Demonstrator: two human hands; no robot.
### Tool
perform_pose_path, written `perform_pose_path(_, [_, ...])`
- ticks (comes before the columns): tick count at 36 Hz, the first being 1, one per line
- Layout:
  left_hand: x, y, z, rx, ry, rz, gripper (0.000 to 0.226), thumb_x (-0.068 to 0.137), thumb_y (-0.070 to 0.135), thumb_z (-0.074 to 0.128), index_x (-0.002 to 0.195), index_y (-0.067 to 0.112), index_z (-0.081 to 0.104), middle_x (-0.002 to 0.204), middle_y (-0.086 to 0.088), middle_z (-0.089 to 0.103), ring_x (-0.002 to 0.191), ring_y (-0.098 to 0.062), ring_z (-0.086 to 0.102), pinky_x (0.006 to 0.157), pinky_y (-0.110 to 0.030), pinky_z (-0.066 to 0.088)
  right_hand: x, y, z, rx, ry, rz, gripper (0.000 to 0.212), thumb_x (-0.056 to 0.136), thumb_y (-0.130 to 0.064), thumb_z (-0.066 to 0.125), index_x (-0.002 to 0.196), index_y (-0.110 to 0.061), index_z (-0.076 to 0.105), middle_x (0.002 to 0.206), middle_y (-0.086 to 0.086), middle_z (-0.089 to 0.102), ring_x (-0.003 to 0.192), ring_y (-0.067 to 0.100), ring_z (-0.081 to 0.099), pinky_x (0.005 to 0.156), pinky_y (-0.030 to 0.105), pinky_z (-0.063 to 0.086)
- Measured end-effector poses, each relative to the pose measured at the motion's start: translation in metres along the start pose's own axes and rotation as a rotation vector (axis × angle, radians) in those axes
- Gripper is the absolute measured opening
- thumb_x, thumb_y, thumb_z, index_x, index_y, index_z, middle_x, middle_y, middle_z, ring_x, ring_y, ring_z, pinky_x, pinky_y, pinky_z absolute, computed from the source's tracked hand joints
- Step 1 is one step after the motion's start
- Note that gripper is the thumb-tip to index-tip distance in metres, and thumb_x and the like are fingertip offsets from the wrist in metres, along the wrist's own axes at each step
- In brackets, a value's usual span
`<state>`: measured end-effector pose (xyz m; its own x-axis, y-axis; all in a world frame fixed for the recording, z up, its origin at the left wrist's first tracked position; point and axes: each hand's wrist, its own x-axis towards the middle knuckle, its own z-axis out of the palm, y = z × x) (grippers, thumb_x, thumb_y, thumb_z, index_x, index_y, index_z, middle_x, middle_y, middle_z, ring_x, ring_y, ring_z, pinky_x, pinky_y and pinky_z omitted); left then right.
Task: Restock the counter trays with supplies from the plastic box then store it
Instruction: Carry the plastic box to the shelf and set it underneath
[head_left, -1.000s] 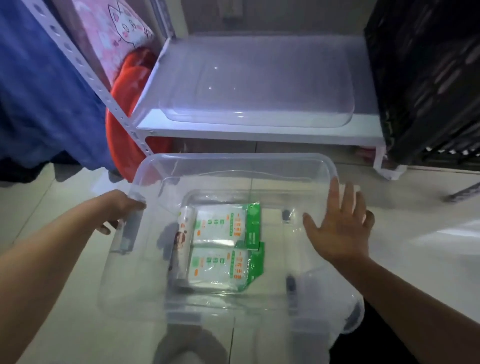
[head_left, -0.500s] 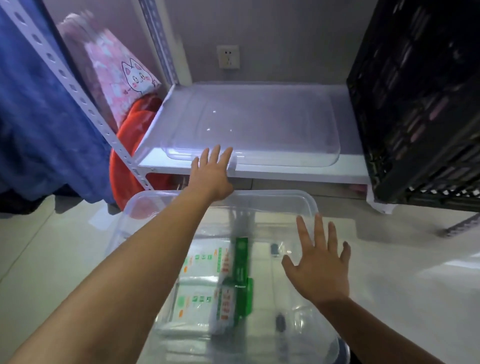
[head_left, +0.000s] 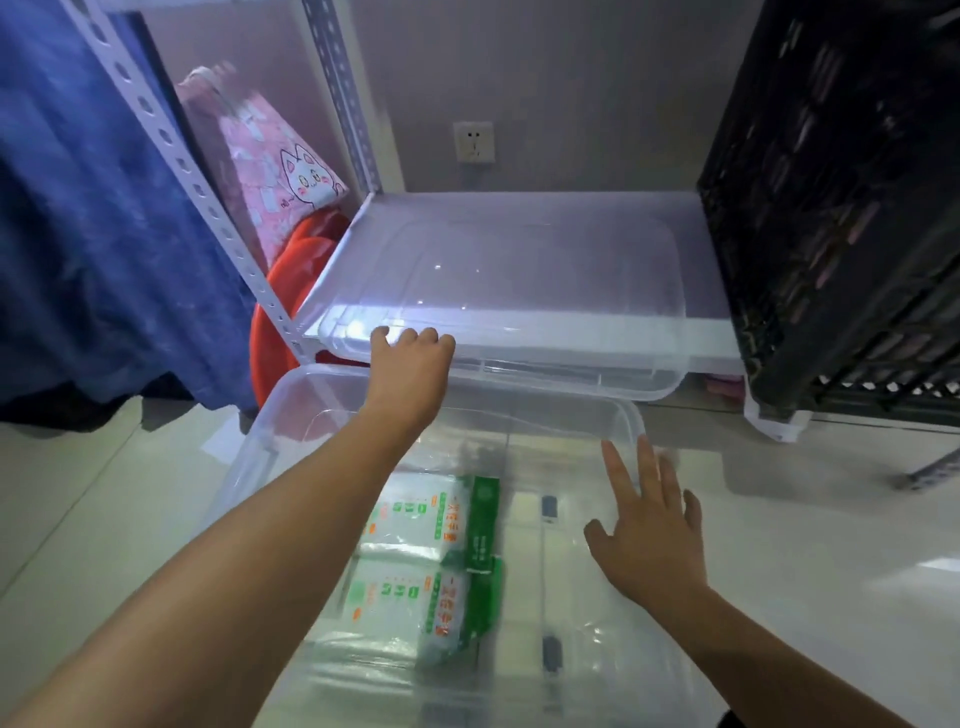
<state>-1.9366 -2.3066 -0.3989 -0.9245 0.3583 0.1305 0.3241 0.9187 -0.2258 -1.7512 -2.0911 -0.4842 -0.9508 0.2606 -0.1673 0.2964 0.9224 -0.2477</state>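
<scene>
The clear plastic box (head_left: 291, 410) stands open on the floor below me, with two white-and-green supply packs (head_left: 431, 561) lying on its bottom. Its clear lid (head_left: 545, 291) lies on the low white shelf (head_left: 711, 340), its front edge sticking out over the shelf's front. My left hand (head_left: 410, 369) is curled over the lid's front left edge and grips it. My right hand (head_left: 649, 530) hovers with fingers spread above the right side of the box, near its rim, holding nothing.
A black slatted crate (head_left: 841, 218) stands on the right of the shelf. Blue cloth (head_left: 93, 218) hangs at the left beside a perforated shelf post (head_left: 208, 197). A pink cat-print bag (head_left: 275, 176) and red things (head_left: 285, 306) sit behind the post. The floor is pale tile.
My left hand left the box's left handle, reached to the shelf and closed on the lid's front edge, which now juts out further. My right hand moved slightly right.
</scene>
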Motion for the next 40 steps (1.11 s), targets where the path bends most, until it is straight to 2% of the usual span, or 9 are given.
perform_pose_path(7, [-0.032,-0.004,0.003,-0.056,0.019,0.051,0.044,0.085,-0.004,0.051,0.121,0.021,0.051,0.115,-0.002,0.059,0.11,-0.026,0.056,0.107,-0.045,0.03,-0.01,-0.015,-0.003,0.023,0.024,0.097,0.094,0.09,-0.029,0.049,0.15,-0.041,-0.022,0.164,-0.002,-0.019,0.151,0.026,-0.015,0.12,0.052,0.005])
perform_pose_path(15, [-0.034,-0.004,-0.007,-0.098,0.051,0.027,0.053,0.079,-0.004,0.06,0.124,0.019,0.049,0.116,-0.005,0.054,0.106,-0.027,0.053,0.093,-0.04,0.034,-0.033,0.007,-0.004,0.405,0.085,0.239,0.087,0.09,-0.056,0.054,0.156,-0.034,0.002,0.166,0.001,0.005,0.151,0.026,0.009,0.117,0.055,0.02])
perform_pose_path(20, [-0.025,-0.014,-0.04,-0.1,0.274,-0.037,0.057,0.051,-0.005,0.077,0.101,0.015,0.057,0.091,-0.008,0.054,0.077,-0.03,0.051,0.07,-0.036,0.031,-0.031,0.028,-0.029,0.6,0.21,0.282,0.097,0.078,-0.065,0.061,0.155,-0.026,0.016,0.163,0.003,0.021,0.147,0.029,0.024,0.116,0.056,0.025])
perform_pose_path(26, [-0.025,-0.026,-0.092,-0.245,0.639,-0.042,0.047,0.055,-0.007,0.077,0.094,0.015,0.064,0.09,-0.009,0.06,0.08,-0.03,0.056,0.079,-0.037,0.026,0.013,0.014,-0.108,0.728,0.434,0.07,0.101,0.077,-0.028,0.082,0.155,-0.026,0.018,0.158,-0.002,0.027,0.142,0.019,0.032,0.114,0.034,0.027])
perform_pose_path(29, [-0.023,-0.037,-0.105,-0.317,0.817,-0.036,0.042,0.066,0.009,0.084,0.103,0.019,0.067,0.101,-0.009,0.064,0.099,-0.027,0.049,0.089,-0.041,0.027,0.031,0.001,-0.141,0.867,0.45,0.116,0.106,0.077,-0.04,0.08,0.155,-0.035,0.008,0.163,-0.007,0.013,0.147,0.02,0.023,0.117,0.039,0.026])
perform_pose_path(31, [-0.023,-0.041,-0.117,-0.336,0.916,-0.048,0.04,0.073,0.016,0.081,0.11,0.021,0.067,0.11,-0.009,0.064,0.108,-0.025,0.043,0.096,-0.044,0.028,0.041,-0.004,-0.157,0.967,0.448,0.156,0.112,0.066,-0.06,0.081,0.147,-0.056,0.005,0.162,-0.013,0.012,0.145,0.024,0.029,0.113,0.051,0.034])
perform_pose_path(34, [-0.026,-0.047,-0.138,-0.357,0.992,-0.082,0.037,0.083,0.024,0.073,0.12,0.022,0.064,0.119,-0.009,0.061,0.115,-0.026,0.044,0.104,-0.049,0.027,0.051,-0.009,-0.175,1.056,0.495,0.116,0.097,0.063,-0.072,0.076,0.134,-0.074,0.011,0.161,-0.018,0.016,0.145,0.022,0.03,0.111,0.057,0.035])
perform_pose_path(37, [-0.026,-0.056,-0.163,-0.306,0.958,-0.084,0.04,0.088,0.029,0.067,0.126,0.022,0.06,0.124,-0.01,0.059,0.119,-0.028,0.05,0.108,-0.051,0.023,0.055,-0.018,-0.187,1.053,0.503,0.053,0.08,0.081,-0.056,0.068,0.145,-0.056,0.02,0.161,-0.011,0.022,0.145,0.02,0.03,0.115,0.052,0.033])
perform_pose_path(40, [-0.023,-0.064,-0.179,-0.273,0.911,-0.052,0.04,0.089,0.028,0.063,0.127,0.019,0.06,0.125,-0.012,0.059,0.12,-0.031,0.054,0.107,-0.054,0.023,0.058,-0.026,-0.189,1.085,0.485,0.073,0.069,0.084,-0.052,0.061,0.145,-0.049,0.028,0.157,-0.008,0.034,0.137,0.023,0.042,0.111,0.051,0.039])
